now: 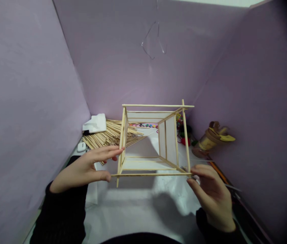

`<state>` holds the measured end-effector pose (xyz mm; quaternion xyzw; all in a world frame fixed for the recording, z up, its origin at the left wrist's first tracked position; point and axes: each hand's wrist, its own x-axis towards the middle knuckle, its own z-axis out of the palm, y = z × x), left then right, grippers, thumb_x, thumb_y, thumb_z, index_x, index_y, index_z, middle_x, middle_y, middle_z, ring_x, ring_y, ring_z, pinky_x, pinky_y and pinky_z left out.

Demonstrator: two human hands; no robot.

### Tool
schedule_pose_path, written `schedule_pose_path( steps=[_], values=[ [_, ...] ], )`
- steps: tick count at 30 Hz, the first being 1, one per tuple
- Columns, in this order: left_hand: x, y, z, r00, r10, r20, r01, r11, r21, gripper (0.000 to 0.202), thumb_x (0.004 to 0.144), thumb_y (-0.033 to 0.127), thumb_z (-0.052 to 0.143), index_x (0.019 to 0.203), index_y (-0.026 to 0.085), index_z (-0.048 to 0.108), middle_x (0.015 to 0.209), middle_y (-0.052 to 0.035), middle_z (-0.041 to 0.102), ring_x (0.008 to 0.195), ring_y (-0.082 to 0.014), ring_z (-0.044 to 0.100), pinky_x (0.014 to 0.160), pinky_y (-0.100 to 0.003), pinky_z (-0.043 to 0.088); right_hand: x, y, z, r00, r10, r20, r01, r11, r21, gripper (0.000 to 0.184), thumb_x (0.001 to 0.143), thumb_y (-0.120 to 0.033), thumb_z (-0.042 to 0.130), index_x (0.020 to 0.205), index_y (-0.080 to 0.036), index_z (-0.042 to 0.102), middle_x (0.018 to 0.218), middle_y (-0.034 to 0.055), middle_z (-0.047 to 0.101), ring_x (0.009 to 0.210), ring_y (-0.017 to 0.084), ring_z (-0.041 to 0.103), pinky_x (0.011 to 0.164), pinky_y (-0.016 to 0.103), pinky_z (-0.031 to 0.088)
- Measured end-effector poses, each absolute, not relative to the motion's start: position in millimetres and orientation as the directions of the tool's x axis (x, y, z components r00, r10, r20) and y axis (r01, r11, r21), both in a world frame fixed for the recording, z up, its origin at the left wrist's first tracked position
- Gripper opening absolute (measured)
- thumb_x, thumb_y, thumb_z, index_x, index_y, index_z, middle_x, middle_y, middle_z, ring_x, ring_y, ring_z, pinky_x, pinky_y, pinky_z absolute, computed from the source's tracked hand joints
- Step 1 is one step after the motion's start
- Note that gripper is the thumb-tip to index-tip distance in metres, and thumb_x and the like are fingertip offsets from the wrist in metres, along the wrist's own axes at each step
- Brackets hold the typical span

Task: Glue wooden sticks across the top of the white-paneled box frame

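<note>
A box-shaped frame of thin wooden sticks (pixel 156 175) is held up over the table, with its open side facing me. White panels (pixel 172 139) line its inner sides, and several stick ends jut past the corners. My left hand (pixel 82 169) is at the frame's left side: stretched fingers press on the left sticks and the thumb meets the tip of the near stick. At the near right corner, my right hand (pixel 211 193) pinches the sticks between thumb and fingers. The right fingertips are partly hidden behind the corner.
Loose wooden sticks (pixel 105 135) lie piled at the back left beside white tissue (pixel 96 122) and a white earbud case (pixel 81 146). Small paint pots (pixel 147 125) line the back. A brown-banded container (pixel 208 140) stands right. Lilac walls (pixel 143 78) enclose the table; a bent wire (pixel 143 44) hangs behind.
</note>
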<state>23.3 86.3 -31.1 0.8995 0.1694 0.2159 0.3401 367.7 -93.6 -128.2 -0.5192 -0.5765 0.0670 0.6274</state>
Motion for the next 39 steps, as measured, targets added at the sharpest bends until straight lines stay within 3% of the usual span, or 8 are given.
schedule_pose_path(
  steps=[18,25,28,32,35,39],
  values=[
    [23.3,85.3,-30.1,0.844,0.473,0.251,0.185,-0.697,0.693,0.067,0.086,0.044,0.075,0.147,0.040,0.048,0.140,-0.0096,0.061,0.104,-0.0212,0.066,0.096,-0.042,0.057,366.5,-94.8,-125.6,0.379,0.687,0.619,0.506,0.406,-0.761,0.021,0.085,-0.017,0.071,0.103,-0.028,0.070,0.099,0.0049,0.060,0.095,0.022,0.059,0.080,0.037,0.051],
    [23.5,83.5,-26.7,0.849,0.474,0.232,0.172,-0.664,0.728,0.062,0.089,0.060,0.062,0.146,0.039,0.050,0.140,-0.0094,0.061,0.107,-0.0229,0.065,0.094,-0.038,0.056,377.7,-98.5,-108.1,0.517,0.648,0.560,0.433,0.367,-0.823,0.012,0.091,-0.030,0.065,0.100,-0.026,0.071,0.101,0.0053,0.063,0.097,0.023,0.059,0.087,0.037,0.046],
    [23.7,82.8,-25.5,0.844,0.487,0.225,0.182,-0.654,0.734,0.060,0.091,0.063,0.057,0.146,0.037,0.052,0.138,-0.0093,0.062,0.107,-0.0232,0.064,0.096,-0.040,0.055,387.7,-87.0,-87.3,0.586,0.660,0.471,0.419,0.251,-0.873,0.014,0.090,-0.037,0.065,0.094,-0.026,0.073,0.093,0.0040,0.067,0.089,0.022,0.061,0.080,0.035,0.047],
    [23.4,83.1,-26.1,0.838,0.495,0.229,0.184,-0.652,0.736,0.062,0.091,0.067,0.053,0.145,0.037,0.053,0.137,-0.0093,0.062,0.106,-0.0230,0.065,0.097,-0.040,0.054,398.1,-55.6,-69.1,0.521,0.803,0.290,0.360,0.101,-0.927,0.029,0.085,-0.048,0.068,0.094,-0.022,0.077,0.079,0.0043,0.069,0.067,0.017,0.057,0.060,0.030,0.046],
    [24.6,83.6,-27.0,0.829,0.513,0.223,0.196,-0.640,0.743,0.063,0.089,0.069,0.054,0.144,0.038,0.054,0.142,-0.0093,0.060,0.108,-0.0240,0.064,0.096,-0.040,0.054,399.1,-31.9,-65.7,0.447,0.877,0.178,0.184,0.104,-0.977,0.040,0.083,-0.057,0.068,0.092,-0.019,0.077,0.067,0.0020,0.062,0.055,0.013,0.047,0.049,0.026,0.037],
    [29.4,82.7,-27.4,0.795,0.561,0.231,0.221,-0.623,0.750,0.066,0.087,0.073,0.052,0.142,0.037,0.056,0.138,-0.0089,0.063,0.104,-0.0239,0.064,0.091,-0.038,0.055,393.1,-13.1,-58.4,0.397,0.905,0.150,0.106,0.117,-0.987,0.034,0.078,-0.052,0.074,0.088,-0.019,0.076,0.060,-0.0026,0.053,0.051,0.010,0.040,0.047,0.024,0.029]
  ],
)
